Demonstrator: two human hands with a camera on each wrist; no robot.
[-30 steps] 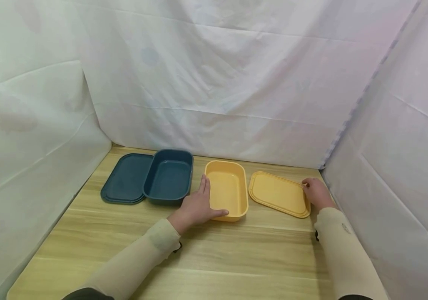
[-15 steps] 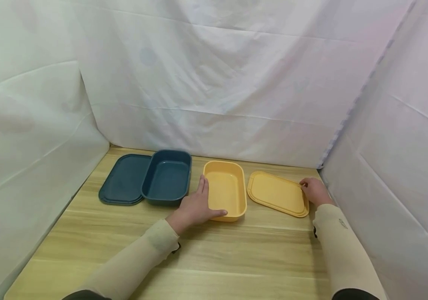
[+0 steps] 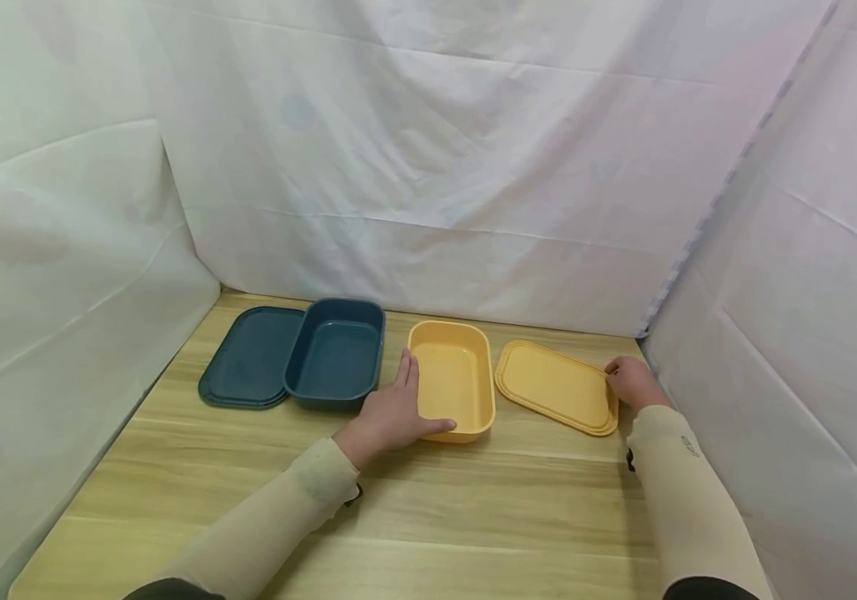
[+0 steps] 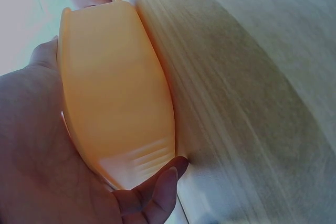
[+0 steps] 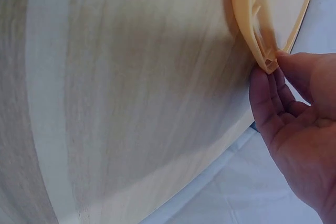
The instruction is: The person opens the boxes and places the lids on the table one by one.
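A yellow rectangular food container (image 3: pixel 458 379) stands open-topped on the wooden table. My left hand (image 3: pixel 391 415) grips its near left corner. The thumb lies over the near rim and the fingers reach along the left wall; in the left wrist view, fingers (image 4: pixel 164 192) curl against the container's outer side (image 4: pixel 118 87). To its right lies a matching yellow lid (image 3: pixel 554 385). The right hand (image 3: pixel 633 382) pinches the lid's right edge. In the right wrist view, thumb and fingers close on the lid's corner (image 5: pixel 266 59), and the ridged underside shows above the table.
Left of the yellow container stands a dark blue container (image 3: pixel 336 354), which overlaps a dark blue lid (image 3: pixel 248 358) or sits right against it. White cloth (image 3: pixel 428 158) hangs behind the table (image 3: pixel 473 517) and along both sides. The right hand is close to the right-hand cloth.
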